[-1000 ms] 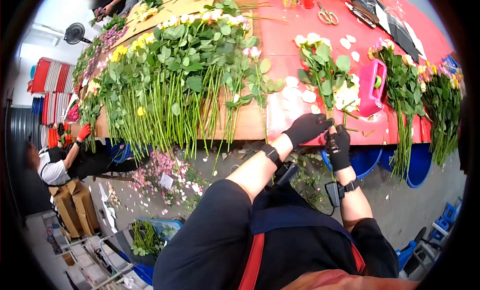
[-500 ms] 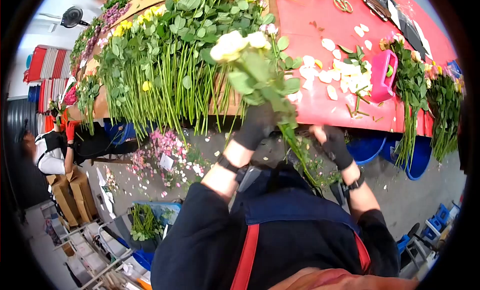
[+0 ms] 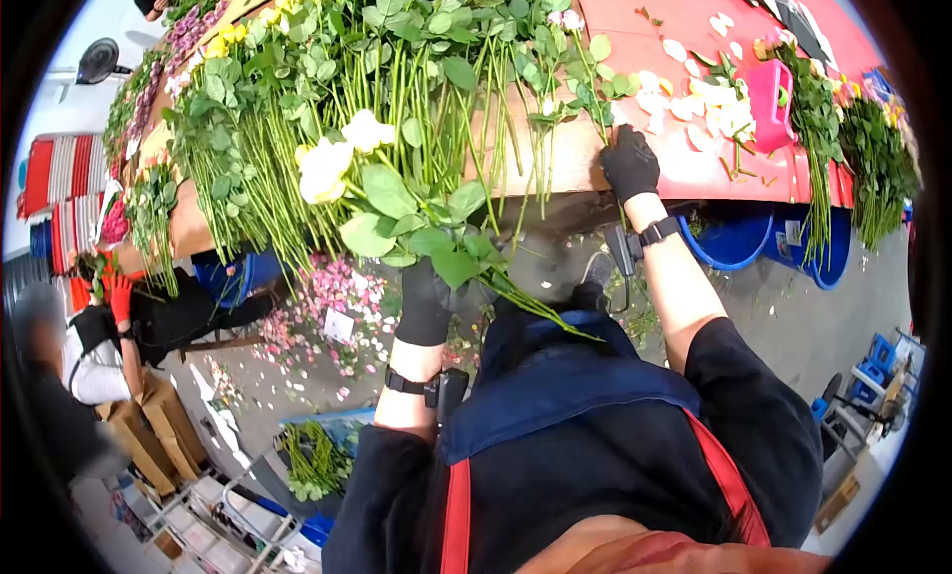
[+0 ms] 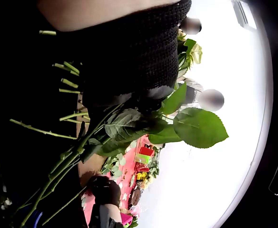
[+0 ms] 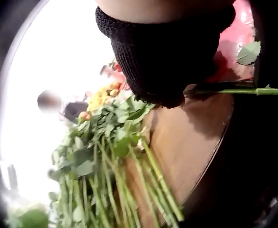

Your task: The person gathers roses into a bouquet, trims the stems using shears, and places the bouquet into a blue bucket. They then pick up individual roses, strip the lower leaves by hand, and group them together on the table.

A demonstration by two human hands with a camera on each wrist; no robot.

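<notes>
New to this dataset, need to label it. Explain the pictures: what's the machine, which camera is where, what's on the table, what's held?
No machine: a person works with two gloved hands. The head camera looks forward and down at them; two more, one per wrist, show each hand's work close up.

The left hand holds a bunch of cream roses, stems pointing toward the body. The right hand, at the table edge, appears to grip a green stem.

On the table, part red and part brown, lie a wide row of leafy roses, loose pale petals, a pink plastic object and more bunches at the right.
</notes>
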